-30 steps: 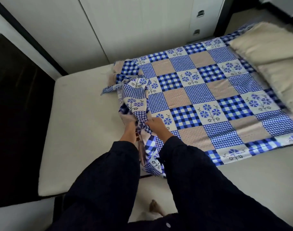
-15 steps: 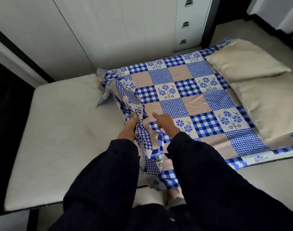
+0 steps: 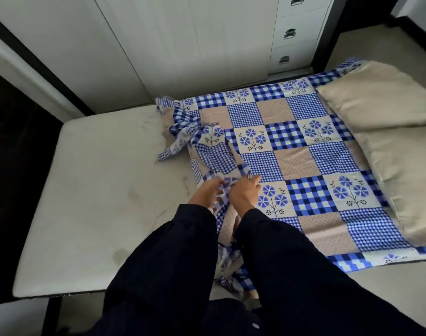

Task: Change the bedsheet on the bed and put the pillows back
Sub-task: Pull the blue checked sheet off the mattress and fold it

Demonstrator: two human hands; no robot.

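Note:
A blue, white and tan patchwork bedsheet [image 3: 292, 151] covers the right part of the bare cream mattress [image 3: 98, 190]. Its left edge is bunched into a rumpled fold that runs toward me and hangs over the near side of the bed. My left hand [image 3: 206, 194] and my right hand [image 3: 244, 191] are side by side on that fold, both gripping the gathered cloth. Two beige pillows lie on the sheet at the right, one at the back [image 3: 377, 98] and one nearer me [image 3: 406, 170].
White wardrobe doors [image 3: 170, 44] and a drawer unit [image 3: 294, 32] stand just behind the bed. A dark panel [image 3: 13, 166] borders the mattress on the left. Pale floor [image 3: 389, 275] shows at the near right. The left half of the mattress is uncovered.
The view has shifted right and both pillows now show fully. My hands have moved further along the bunched edge of the sheet, which lies closer to the pillows.

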